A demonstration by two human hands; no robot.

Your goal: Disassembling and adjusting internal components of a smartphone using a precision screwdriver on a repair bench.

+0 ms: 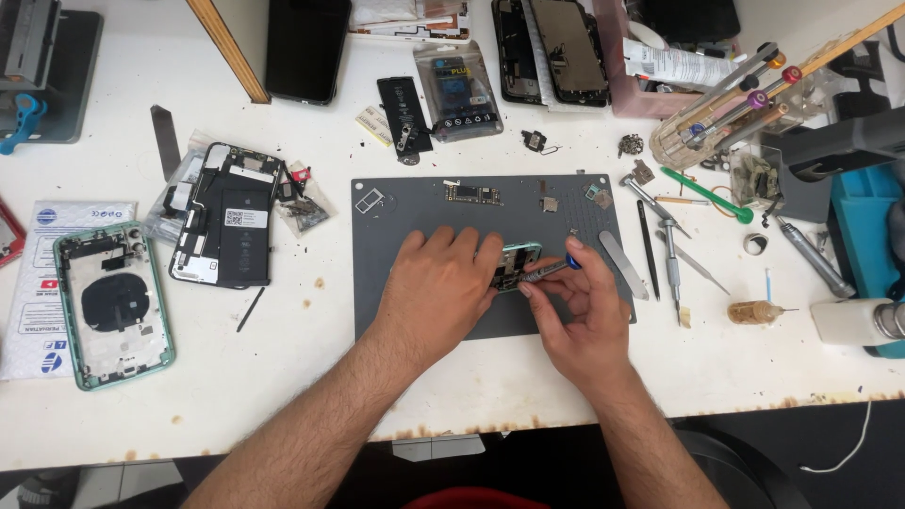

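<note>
Lying under the left hand (441,287) fingers — apparently — a green phone frame (518,265).

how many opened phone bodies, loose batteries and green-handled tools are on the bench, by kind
Opened phone bodies: 4 – mint shell, black-battery phone, dark phone at top, mint phone under the left hand and right hand
Loose batteries: 2 – bare, bagged
Green-handled tools: 1
Total: 7

A mint-green phone frame (519,265) lies on the grey mat (405,212), screwdriver (551,269) tip touching it.
</note>
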